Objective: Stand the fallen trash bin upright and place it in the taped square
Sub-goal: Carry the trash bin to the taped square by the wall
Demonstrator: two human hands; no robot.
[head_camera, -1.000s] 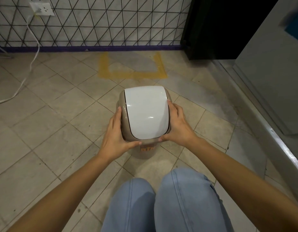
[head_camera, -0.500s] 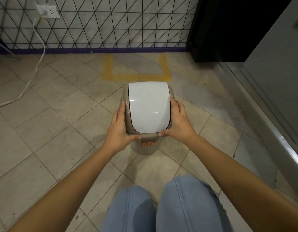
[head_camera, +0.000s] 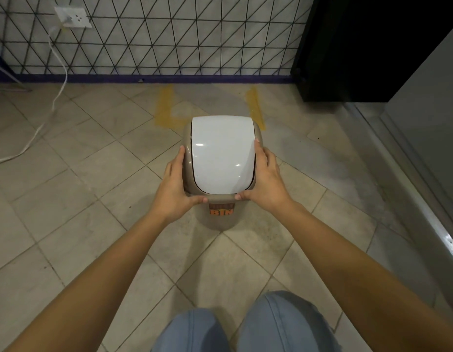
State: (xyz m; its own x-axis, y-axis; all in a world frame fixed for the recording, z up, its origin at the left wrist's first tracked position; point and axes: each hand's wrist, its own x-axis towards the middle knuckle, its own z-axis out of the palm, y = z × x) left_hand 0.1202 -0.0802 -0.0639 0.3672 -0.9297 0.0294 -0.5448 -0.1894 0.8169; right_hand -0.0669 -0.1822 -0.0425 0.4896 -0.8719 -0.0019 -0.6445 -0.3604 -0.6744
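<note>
A small beige trash bin [head_camera: 221, 219] with a white swing lid [head_camera: 222, 154] stands upright, seen from above, with an orange "BIN" label on its near side. My left hand [head_camera: 176, 185] grips its left side and my right hand [head_camera: 265, 179] grips its right side, thumbs on the near rim. The yellow taped square [head_camera: 164, 107] lies on the floor just beyond the bin, against the wall. The bin's far edge hides the square's near strip. I cannot tell whether the bin touches the floor.
A tiled wall with a triangle pattern [head_camera: 169, 41] runs behind the square. A white cable [head_camera: 56, 97] hangs from a wall socket [head_camera: 73, 17] at the left. A dark cabinet [head_camera: 360, 47] and a grey metal ledge [head_camera: 411, 199] bound the right side. My knees [head_camera: 245, 326] are at the bottom.
Both hands have carried the upright bin forward, away from my knees, toward the taped square; its far edge now overlaps the square's near strip.
</note>
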